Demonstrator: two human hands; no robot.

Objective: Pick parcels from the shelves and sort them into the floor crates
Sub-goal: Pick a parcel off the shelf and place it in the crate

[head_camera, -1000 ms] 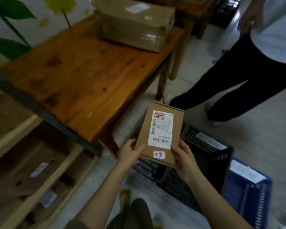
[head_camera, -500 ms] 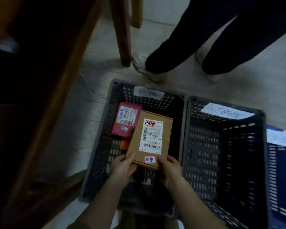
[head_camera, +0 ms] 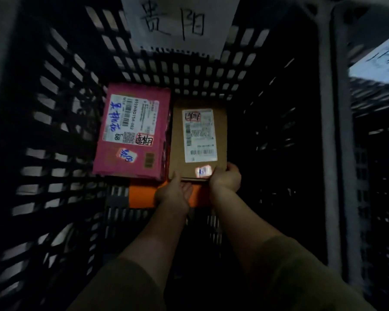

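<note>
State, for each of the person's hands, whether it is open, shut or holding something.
Left hand: holding the near left corner of the brown parcel.
Right hand: holding the near right corner of the same parcel.

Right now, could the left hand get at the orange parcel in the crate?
Probably yes: the left hand is right over the orange parcel, nothing between, but it holds the brown box and must release it first.
</note>
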